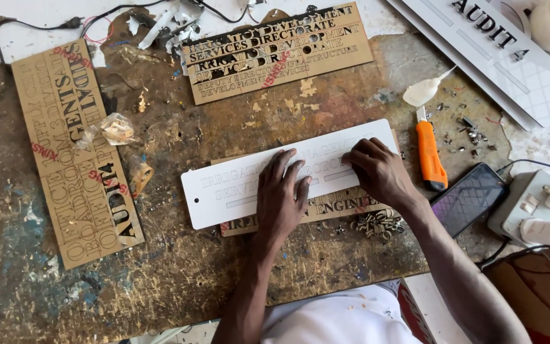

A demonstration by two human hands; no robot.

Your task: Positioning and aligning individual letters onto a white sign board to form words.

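A long white plastic sign plate (224, 186) with faint engraved lettering lies across the middle of a worn wooden worktable (179, 274). My left hand (280, 194) rests flat on the plate's middle, fingers spread. My right hand (380, 171) presses its curled fingertips on the plate's right part. Under the plate lies a brown board (342, 205) with cut-out letters. A small heap of dark cut-out letters (377, 223) sits just below my right wrist.
An orange utility knife (430, 155), a phone (468, 197) and a white power strip (536, 207) are at the right. Brown letter stencil boards lie at left (71, 153) and top (275, 51). A white sign with black letters (504, 51) is top right.
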